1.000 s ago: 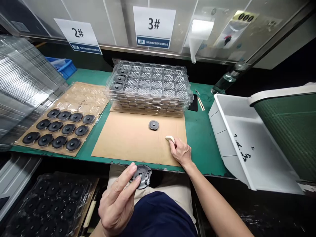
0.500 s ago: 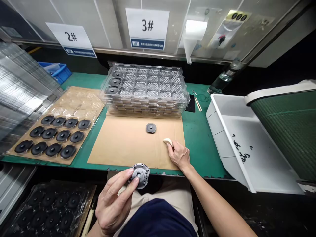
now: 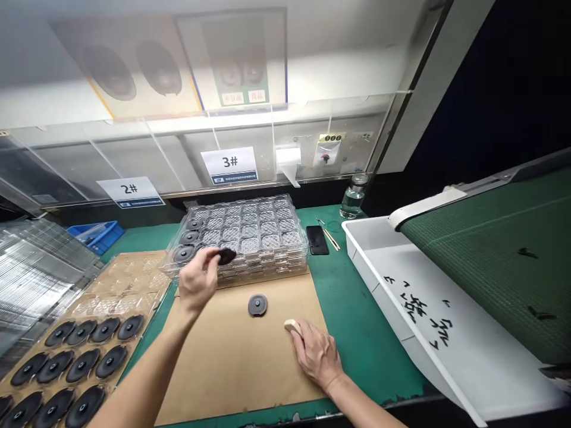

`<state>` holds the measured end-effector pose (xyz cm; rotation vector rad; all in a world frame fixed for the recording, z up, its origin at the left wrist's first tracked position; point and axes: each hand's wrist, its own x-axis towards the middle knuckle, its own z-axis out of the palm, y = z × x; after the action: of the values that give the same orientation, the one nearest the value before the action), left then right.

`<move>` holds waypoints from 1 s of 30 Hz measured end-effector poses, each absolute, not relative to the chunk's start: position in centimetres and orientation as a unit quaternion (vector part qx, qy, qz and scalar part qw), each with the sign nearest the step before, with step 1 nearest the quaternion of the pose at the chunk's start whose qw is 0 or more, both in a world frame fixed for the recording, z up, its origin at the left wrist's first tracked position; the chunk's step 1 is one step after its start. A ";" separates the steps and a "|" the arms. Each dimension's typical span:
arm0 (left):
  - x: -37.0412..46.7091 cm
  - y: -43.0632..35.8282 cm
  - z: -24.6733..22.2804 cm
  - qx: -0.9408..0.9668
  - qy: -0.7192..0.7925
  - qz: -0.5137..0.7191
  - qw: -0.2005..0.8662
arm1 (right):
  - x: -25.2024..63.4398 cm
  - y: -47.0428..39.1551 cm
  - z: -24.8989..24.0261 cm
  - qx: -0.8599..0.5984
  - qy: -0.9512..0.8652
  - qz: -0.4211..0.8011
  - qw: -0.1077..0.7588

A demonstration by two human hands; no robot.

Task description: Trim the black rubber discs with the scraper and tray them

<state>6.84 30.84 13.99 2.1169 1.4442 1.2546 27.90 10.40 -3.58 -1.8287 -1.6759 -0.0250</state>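
My left hand (image 3: 198,282) pinches a dark round plastic cover (image 3: 226,255) by its edge. It holds the cover, tilted, over the front of the stacked clear blister trays (image 3: 270,242). In the left column of the top tray sit 3 similar covers (image 3: 190,237); patterned pockets fill the other columns. My right hand (image 3: 319,356) rests on the cardboard sheet (image 3: 223,368), fingers curled around a small cream-coloured piece (image 3: 292,326) whose kind I cannot make out. Another round cover (image 3: 257,305) lies flat on the cardboard between the trays and my right hand.
At left, a blister tray (image 3: 120,285) holds several dark covers, beside stacked clear trays (image 3: 40,291) and a blue bin (image 3: 96,236). To the right are a phone (image 3: 317,240), tweezers (image 3: 331,239), a bottle (image 3: 353,197), a white tub (image 3: 370,276) and a green conveyor belt (image 3: 491,249).
My left hand has moved forward from near my lap to the tray stack, carrying the cover and turning it over. The right hand stays on the cardboard. The camera view has tilted up.
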 end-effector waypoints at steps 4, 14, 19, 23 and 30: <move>5.4 40.1 16.5 0.712 0.577 0.397 0.054 | 28.1 10.5 -4.3 -0.690 -0.641 -0.008 0.336; 1.7 51.4 19.4 0.693 0.667 0.272 -0.028 | 28.1 10.7 -4.2 -0.668 -0.655 -0.022 0.353; 2.5 55.2 18.3 0.711 0.659 0.247 0.005 | 28.1 11.0 -4.0 -0.659 -0.669 -0.048 0.341; 3.0 58.4 16.9 0.735 0.633 0.239 0.032 | 27.9 11.2 -4.1 -0.678 -0.659 -0.048 0.322; 2.4 61.8 15.0 0.766 0.578 0.278 0.048 | 27.6 11.1 -5.0 -0.702 -0.641 -0.036 0.307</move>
<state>2.38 61.83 14.98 2.3369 1.7614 0.8470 27.59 11.06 -5.04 -1.8574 -1.6963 -0.0962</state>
